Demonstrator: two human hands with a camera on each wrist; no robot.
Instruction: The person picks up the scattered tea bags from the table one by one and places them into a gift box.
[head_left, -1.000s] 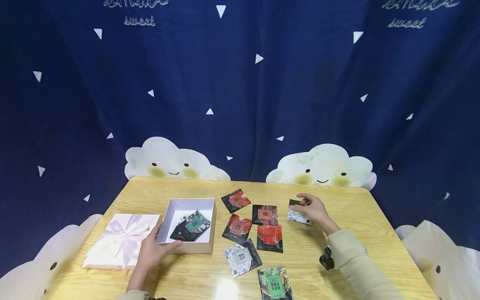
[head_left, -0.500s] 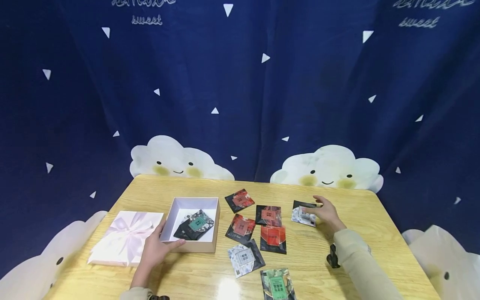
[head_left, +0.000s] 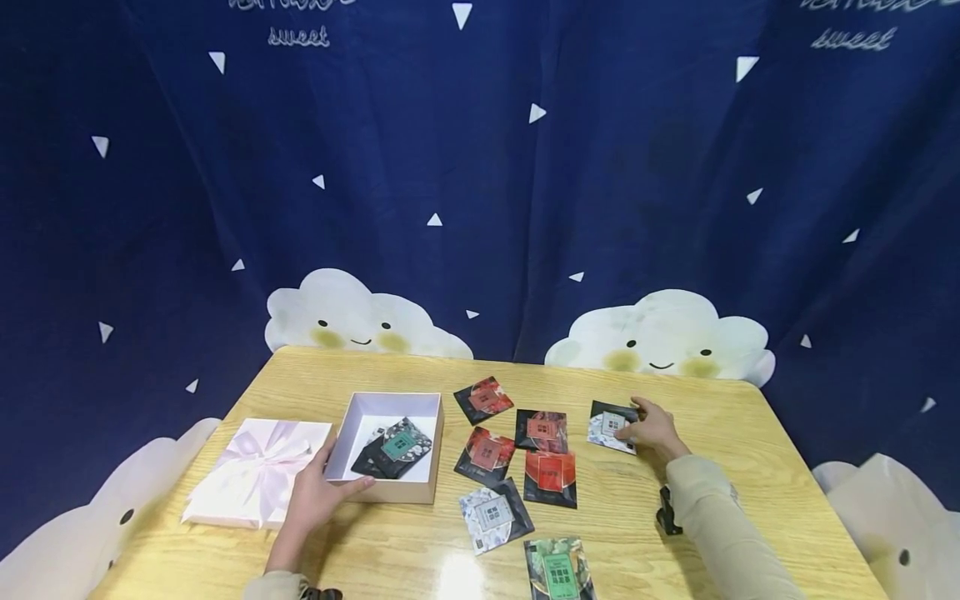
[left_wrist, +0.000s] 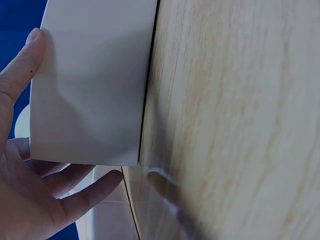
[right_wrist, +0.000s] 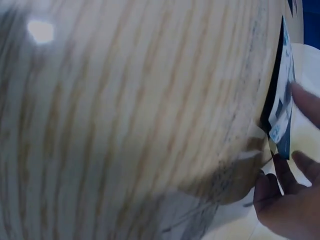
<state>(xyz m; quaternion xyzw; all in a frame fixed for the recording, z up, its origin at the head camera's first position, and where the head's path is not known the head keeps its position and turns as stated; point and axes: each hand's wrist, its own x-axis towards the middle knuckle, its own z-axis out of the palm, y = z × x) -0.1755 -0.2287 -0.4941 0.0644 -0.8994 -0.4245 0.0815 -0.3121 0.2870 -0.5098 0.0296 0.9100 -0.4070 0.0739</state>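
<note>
White packet [head_left: 607, 423]: just left of right hand [head_left: 652, 429], under its thumb; near square, long axis unclear; right hand nearer. Thumb on face, fingers at edge; whether pinched, cannot tell. Left hand [head_left: 318, 492]: grips corner of box [head_left: 408, 492]. Box, lidless: overlapping dark packets [head_left: 401, 446] inside.

lid [head_left: 238, 479] left of box [head_left: 393, 492] | packets [head_left: 396, 448] in box | loose packets [head_left: 551, 473] right of box
</note>
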